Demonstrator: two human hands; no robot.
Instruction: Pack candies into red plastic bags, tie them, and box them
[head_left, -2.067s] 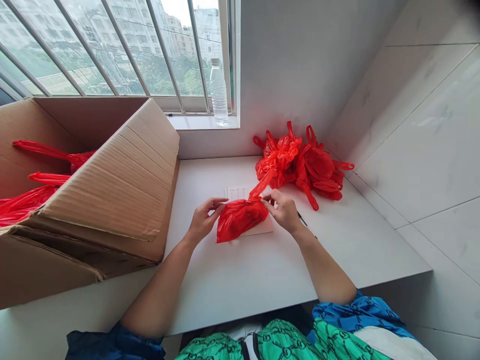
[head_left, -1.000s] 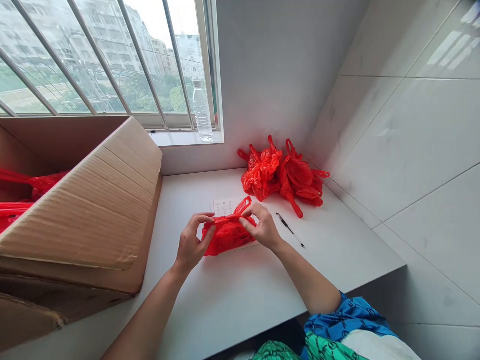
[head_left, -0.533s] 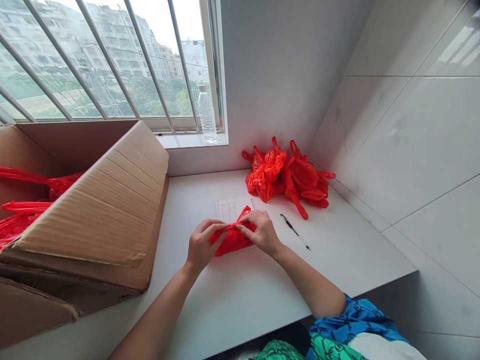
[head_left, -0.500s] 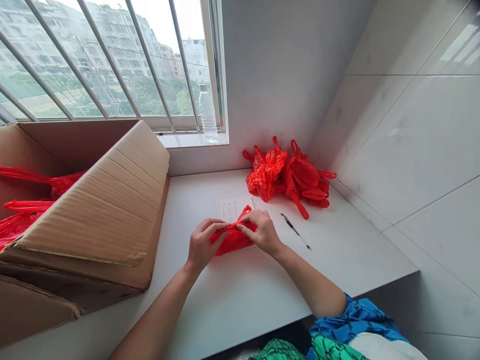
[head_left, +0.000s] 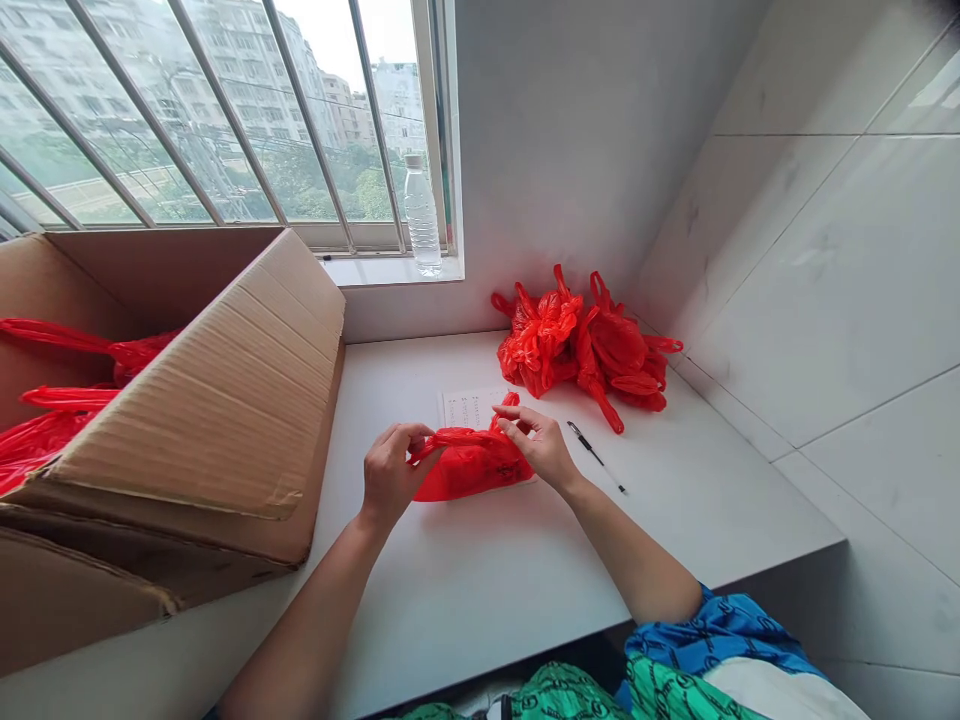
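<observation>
A red plastic bag (head_left: 474, 466) lies stretched sideways on the white table, partly over a sheet of paper with writing (head_left: 466, 408). My left hand (head_left: 393, 468) pinches the bag's upper left end between thumb and fingers. At the bag's upper right, my right hand (head_left: 541, 444) has thumb and fingers closed around the base of a handle loop, which sticks up beside the fingertips. A black and clear pen (head_left: 596, 457) lies to the right of my right hand.
A large open cardboard box (head_left: 202, 400) with red bags inside stands at the left. Several tied red bags (head_left: 585, 345) are piled at the back, against the wall. A water bottle (head_left: 422, 220) is upright on the windowsill. The table's front edge runs below my arms.
My hands have moved apart, and the red bag between them is spread wider and flatter. The view has shifted slightly.
</observation>
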